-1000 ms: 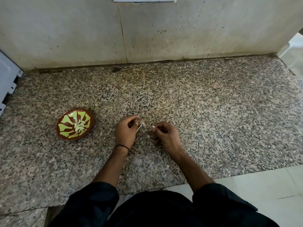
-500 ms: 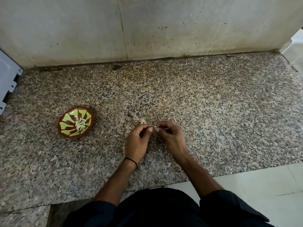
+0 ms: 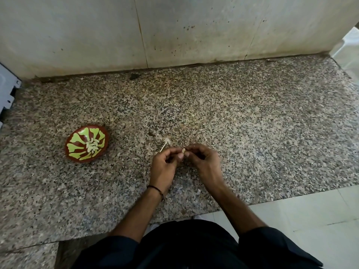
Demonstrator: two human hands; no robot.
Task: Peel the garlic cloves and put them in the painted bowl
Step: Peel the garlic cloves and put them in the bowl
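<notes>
- Pale garlic clove (image 3: 183, 151) sits pinched between the fingertips of both hands, low over the speckled granite bench (image 3: 252, 133), near its front edge.
- Left hand (image 3: 165, 166) holds a narrow grip, thumb and forefinger closed on the clove's near end. The right hand (image 3: 204, 162) is curled over it from the other side, fingertips on the same clove.
- A second ago the hands were apart, the right keeping the clove alone. They have since met over it, which suggests the skin is being worked loose and this clove is not yet ready to be dropped.
- A thin pale strip (image 3: 163, 148) shows just beyond the left knuckles, next to a papery scrap (image 3: 166, 141) on the stone. Whether the strip is held or lying loose cannot be told.
- Painted bowl (image 3: 75, 138), red-brown with green strokes, stands on the bench well to the left of the hands, a small heap of peeled cloves (image 3: 93, 145) at its centre. Part of the job is evidently done.
- A dark thread band (image 3: 155, 189) circles the left wrist, and dark sleeves fill the foreground.
- Stained wall panels (image 3: 174, 32) back the bench. White floor tiles (image 3: 310, 220) lie at lower right, and a white fitting (image 3: 7, 90) juts in at the left edge.
</notes>
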